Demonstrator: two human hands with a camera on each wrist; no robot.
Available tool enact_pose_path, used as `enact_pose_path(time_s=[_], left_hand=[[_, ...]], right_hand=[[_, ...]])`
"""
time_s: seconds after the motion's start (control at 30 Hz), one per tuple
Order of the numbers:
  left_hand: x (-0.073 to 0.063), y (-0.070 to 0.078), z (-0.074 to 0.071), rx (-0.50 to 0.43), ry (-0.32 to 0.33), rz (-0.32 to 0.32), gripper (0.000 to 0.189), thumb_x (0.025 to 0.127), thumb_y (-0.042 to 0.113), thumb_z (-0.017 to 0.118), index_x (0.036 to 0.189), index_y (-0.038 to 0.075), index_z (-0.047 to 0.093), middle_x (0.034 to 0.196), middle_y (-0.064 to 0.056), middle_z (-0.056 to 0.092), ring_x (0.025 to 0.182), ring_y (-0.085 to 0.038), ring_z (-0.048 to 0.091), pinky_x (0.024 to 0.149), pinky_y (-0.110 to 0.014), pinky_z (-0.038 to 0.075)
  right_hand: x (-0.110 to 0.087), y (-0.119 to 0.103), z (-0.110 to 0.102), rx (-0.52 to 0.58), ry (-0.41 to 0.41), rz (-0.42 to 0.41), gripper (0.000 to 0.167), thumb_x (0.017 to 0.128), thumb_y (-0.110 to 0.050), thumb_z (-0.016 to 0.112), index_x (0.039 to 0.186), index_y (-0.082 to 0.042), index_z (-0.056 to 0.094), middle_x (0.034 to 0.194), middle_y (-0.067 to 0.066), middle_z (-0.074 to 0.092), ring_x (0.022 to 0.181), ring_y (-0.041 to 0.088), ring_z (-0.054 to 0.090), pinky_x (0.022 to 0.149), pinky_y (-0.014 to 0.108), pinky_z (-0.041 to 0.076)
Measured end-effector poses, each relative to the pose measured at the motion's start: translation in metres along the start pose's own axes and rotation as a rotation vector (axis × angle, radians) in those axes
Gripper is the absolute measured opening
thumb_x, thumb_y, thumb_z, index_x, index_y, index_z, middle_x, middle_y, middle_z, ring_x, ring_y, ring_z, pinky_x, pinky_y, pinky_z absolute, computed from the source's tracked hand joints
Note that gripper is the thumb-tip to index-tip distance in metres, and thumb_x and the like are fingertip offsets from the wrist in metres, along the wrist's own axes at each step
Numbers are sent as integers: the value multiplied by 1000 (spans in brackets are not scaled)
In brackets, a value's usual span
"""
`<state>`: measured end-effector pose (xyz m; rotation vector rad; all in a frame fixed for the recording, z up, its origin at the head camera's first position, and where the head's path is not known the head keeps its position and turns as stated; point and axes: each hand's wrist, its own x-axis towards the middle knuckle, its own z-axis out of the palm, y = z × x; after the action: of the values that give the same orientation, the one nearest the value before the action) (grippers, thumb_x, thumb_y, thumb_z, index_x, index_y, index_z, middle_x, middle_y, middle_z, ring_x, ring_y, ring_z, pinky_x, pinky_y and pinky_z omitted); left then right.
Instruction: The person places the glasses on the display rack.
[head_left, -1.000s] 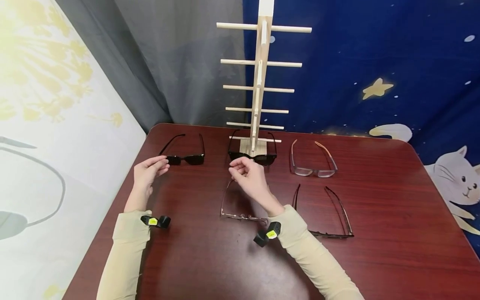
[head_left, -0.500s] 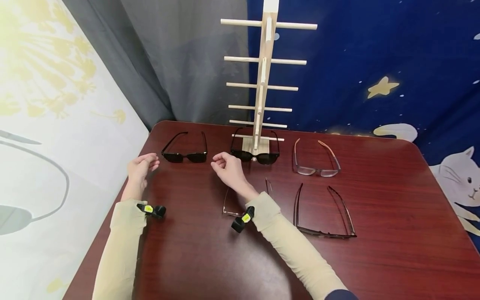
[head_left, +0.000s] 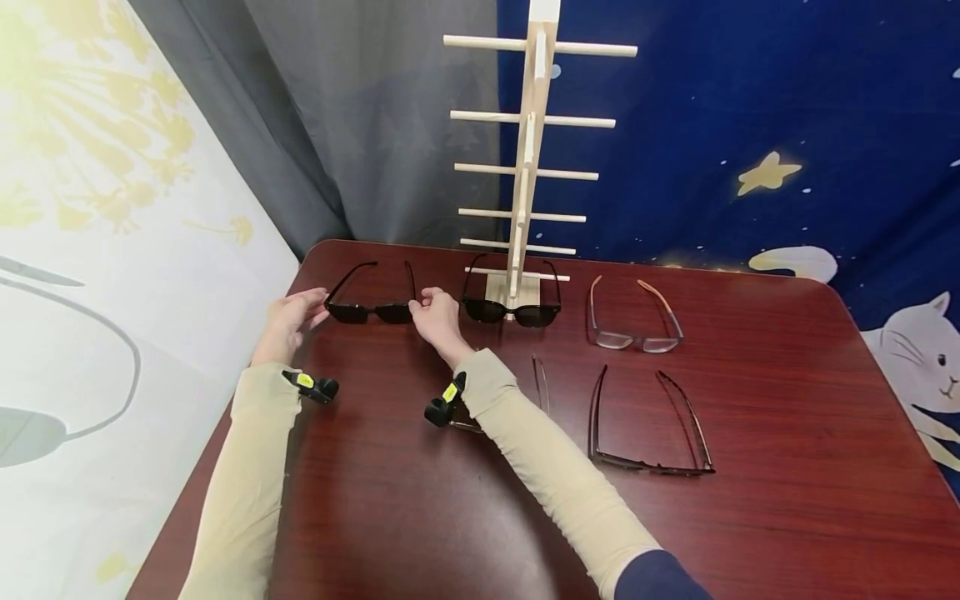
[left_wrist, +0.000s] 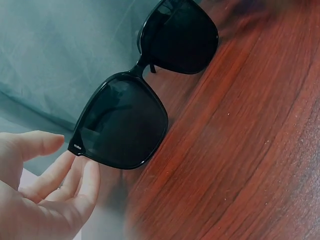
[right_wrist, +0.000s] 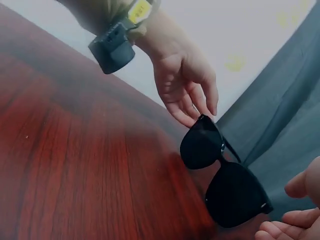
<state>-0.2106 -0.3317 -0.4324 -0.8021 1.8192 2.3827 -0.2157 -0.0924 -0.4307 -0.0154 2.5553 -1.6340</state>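
Black sunglasses (head_left: pixel 371 313) lie on the table at the back left, lenses toward me. My left hand (head_left: pixel 291 323) is at their left corner. In the left wrist view, its fingertips reach behind the frame corner, while a small gap shows at the thumb (left_wrist: pixel 50 144). At the other corner is my right hand (head_left: pixel 437 321). The right wrist view has its thumb and fingers (right_wrist: pixel 295 222) spread beside that corner, just apart from it. The temples extend away toward the curtain, unfolded.
A wooden rack (head_left: pixel 525 167) with several pegs stands at the back, black sunglasses (head_left: pixel 512 313) at its base. Orange-armed glasses (head_left: pixel 637 342) and dark-framed glasses (head_left: pixel 652 468) lie to the right. Thin-framed glasses (head_left: pixel 542 383) are partly hidden under my right forearm.
My right hand has moved left, from in front of the rack to the left sunglasses' right corner. The left hand drew back slightly, then returned to their left corner.
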Motion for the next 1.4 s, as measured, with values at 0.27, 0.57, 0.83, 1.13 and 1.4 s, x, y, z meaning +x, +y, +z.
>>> enact_pose_path(time_s=[0.27, 0.57, 0.83, 1.13, 1.4], left_hand=[[2, 3, -1, -7, -25, -56, 35, 90, -4, 53, 66, 13, 71, 69, 5, 67, 63, -7, 59, 68, -18, 55], [-6, 10, -4, -7, -85, -64, 32, 88, -5, 57, 65, 12, 73, 67, 2, 69, 60, -8, 62, 61, -18, 55], [-15, 13, -19, -90, -202, -67, 30, 91, -4, 54, 73, 9, 74, 72, -1, 71, 63, -9, 64, 61, -17, 54], [-41, 23, -28, -193, -360, -22, 29, 93, -6, 48, 86, 3, 74, 81, -5, 71, 71, -12, 67, 64, -19, 55], [-69, 27, -27, -257, -474, 37, 30, 94, -10, 43, 93, -3, 71, 84, -10, 70, 75, -14, 68, 67, -21, 55]], right_hand=[[13, 12, 18, 161, 68, 99, 23, 92, -11, 60, 110, 1, 66, 95, 12, 69, 90, 22, 65, 71, 24, 53], [13, 8, 18, 333, 79, 154, 18, 91, -6, 61, 105, 2, 68, 88, 14, 68, 81, 23, 67, 64, 23, 52], [4, -1, 12, 457, 42, 147, 20, 88, -5, 65, 105, 5, 68, 84, 13, 69, 64, 14, 64, 63, 25, 55], [-18, -11, -8, 542, -69, 93, 21, 87, -4, 65, 106, 3, 67, 83, 14, 69, 56, 7, 59, 64, 27, 57], [-38, -18, -29, 610, -168, 14, 26, 88, -1, 63, 112, 9, 62, 82, 19, 67, 54, 6, 59, 58, 22, 54]])
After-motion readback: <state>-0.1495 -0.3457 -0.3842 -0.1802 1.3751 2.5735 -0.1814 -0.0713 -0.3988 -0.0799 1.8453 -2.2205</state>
